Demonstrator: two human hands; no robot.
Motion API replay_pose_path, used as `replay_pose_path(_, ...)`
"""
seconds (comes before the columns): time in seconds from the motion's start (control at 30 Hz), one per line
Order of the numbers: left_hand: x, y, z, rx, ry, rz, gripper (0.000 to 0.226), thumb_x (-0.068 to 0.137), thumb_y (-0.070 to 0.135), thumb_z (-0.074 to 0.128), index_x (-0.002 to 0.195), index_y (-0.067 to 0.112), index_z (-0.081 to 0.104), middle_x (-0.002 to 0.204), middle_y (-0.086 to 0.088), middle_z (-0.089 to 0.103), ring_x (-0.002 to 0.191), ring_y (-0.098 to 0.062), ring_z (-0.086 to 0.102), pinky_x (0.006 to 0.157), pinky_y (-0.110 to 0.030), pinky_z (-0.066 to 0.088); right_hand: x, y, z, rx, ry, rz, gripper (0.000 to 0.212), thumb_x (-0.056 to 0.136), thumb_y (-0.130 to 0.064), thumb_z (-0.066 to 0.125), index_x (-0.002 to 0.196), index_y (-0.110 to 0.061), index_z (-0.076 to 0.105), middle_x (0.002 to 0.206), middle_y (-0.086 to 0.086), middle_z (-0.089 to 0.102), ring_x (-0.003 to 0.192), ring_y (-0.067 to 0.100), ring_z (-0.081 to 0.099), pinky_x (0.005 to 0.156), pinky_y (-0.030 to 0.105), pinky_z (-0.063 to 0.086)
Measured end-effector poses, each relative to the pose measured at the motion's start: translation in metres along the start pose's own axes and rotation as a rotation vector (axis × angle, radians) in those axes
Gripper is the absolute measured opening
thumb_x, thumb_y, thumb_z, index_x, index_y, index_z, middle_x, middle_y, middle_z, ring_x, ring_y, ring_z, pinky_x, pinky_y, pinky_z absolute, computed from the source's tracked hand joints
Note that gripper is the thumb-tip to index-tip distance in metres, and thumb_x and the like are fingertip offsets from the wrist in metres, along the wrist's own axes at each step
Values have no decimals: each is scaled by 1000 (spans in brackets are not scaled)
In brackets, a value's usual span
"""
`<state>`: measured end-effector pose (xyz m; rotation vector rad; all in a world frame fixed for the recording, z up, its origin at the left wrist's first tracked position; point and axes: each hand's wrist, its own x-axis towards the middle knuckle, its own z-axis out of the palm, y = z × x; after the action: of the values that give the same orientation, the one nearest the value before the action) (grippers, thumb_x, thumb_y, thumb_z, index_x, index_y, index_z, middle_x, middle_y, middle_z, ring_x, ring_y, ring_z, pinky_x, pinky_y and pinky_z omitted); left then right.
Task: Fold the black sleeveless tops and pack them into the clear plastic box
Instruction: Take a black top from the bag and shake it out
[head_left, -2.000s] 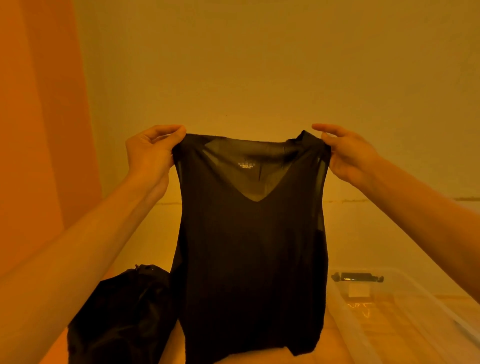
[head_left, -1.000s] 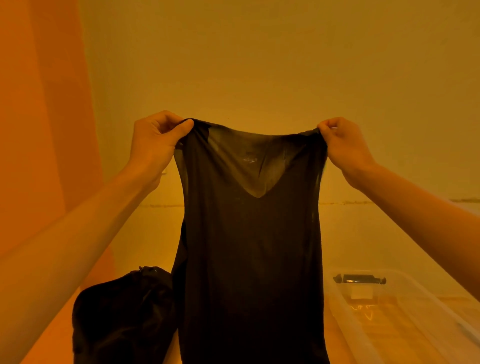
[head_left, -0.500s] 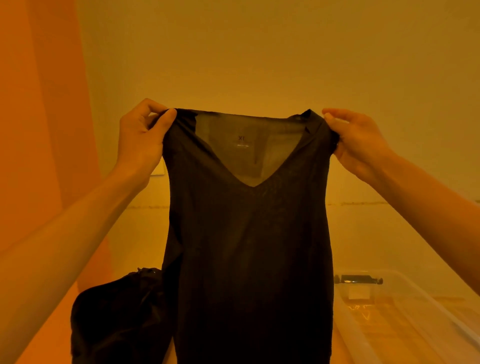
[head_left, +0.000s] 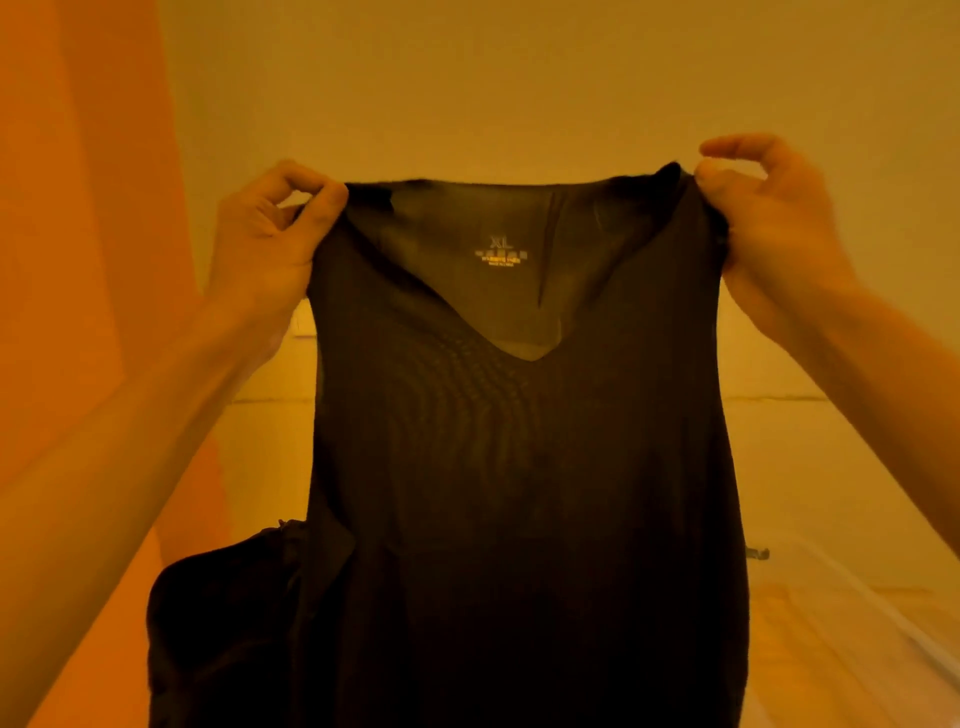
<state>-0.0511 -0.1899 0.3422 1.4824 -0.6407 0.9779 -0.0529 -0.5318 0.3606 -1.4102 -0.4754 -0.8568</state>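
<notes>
Step in hand: pre-fold, none packed that I can see. One thin black sleeveless V-neck top (head_left: 519, 493) hangs spread in the air; left grip (head_left: 270, 244) and right grip (head_left: 769, 234) each pinch a shoulder. The clear plastic box (head_left: 883, 623) sits low right, apart. Next, likely: lay it flat and fold the sides in.

Thin, soft cloth for the black top (head_left: 519, 467), matt, with fine ribs, see-through near the neck. Dark, crumpled cloth pile (head_left: 218, 623). Clear, smooth, shiny plastic box (head_left: 883, 626). Smooth, matt wall (head_left: 519, 78).
</notes>
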Motion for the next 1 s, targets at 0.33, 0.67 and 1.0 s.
replay_pose_path(0.33, -68, -188, 24, 347, -203, -416, 16, 102, 26, 59, 93, 15, 68, 81, 3, 67, 65, 6, 58, 55, -10, 42, -29, 225, 6, -427, -101, 396, 13, 101, -24, 59, 113, -19, 62, 98, 9, 65, 79, 20, 61, 63, 37, 50)
replay_pose_path(0.67, -165, -416, 43, 673, -387, -630, 20, 104, 24, 56, 94, 7, 62, 92, -13, 66, 86, -26, 61, 63, -30, 43, -81, 452, 3, -833, -73, 544, 7, 101, -12, 56, 103, -10, 62, 93, 4, 59, 86, 21, 57, 65, 31, 42)
replay_pose_path(1.0, -186, -529, 72, 772, -429, -609, 18, 104, 25, 56, 95, 9, 58, 80, -8, 58, 68, -21, 53, 63, -35, 41, -86, 570, 10, -917, -85, 683, 11, 103, -11, 53, 108, -11, 63, 105, 9, 63, 89, 21, 56, 66, 30, 42)
